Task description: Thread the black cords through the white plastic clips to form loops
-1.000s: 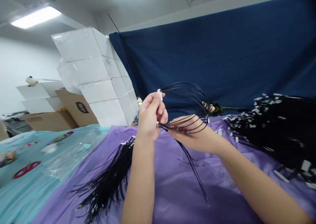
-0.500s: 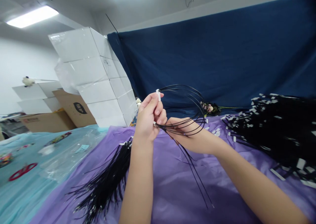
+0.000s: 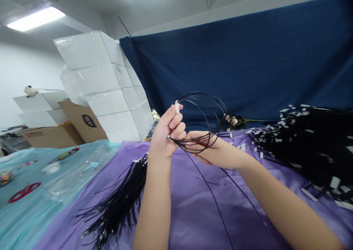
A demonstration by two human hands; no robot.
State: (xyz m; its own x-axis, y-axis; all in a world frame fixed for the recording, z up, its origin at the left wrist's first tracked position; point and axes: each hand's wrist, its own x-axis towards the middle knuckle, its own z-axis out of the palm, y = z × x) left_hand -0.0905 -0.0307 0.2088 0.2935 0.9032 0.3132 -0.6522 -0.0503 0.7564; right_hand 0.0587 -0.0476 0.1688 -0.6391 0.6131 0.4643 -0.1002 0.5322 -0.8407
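A looped hank of thin black cables [image 3: 224, 112] is held up above the purple cloth. My left hand [image 3: 167, 130] is closed around it, with a white connector [image 3: 177, 106] pinched upright between thumb and forefinger. A second pale end pokes out at the heel of that palm. Close beside it, my right hand [image 3: 217, 152] is closed at the lower part of the loop; its fingertips are partly hidden behind the strands. Two long loose cable ends hang down below the hands, spread apart. Left of my left forearm lies a bundle of black cables [image 3: 118, 202].
A large pile of black cables with white ends [image 3: 311, 143] covers the right side of the purple cloth [image 3: 193, 206]. At left stand stacked white boxes [image 3: 110, 99] and a cardboard box [image 3: 52, 136]. Red-handled scissors [image 3: 24, 192] lie on the turquoise cloth [image 3: 30, 220].
The two hanging cable ends have swung apart, one now further right behind my right forearm. The loop has narrowed slightly and my right hand has turned a little.
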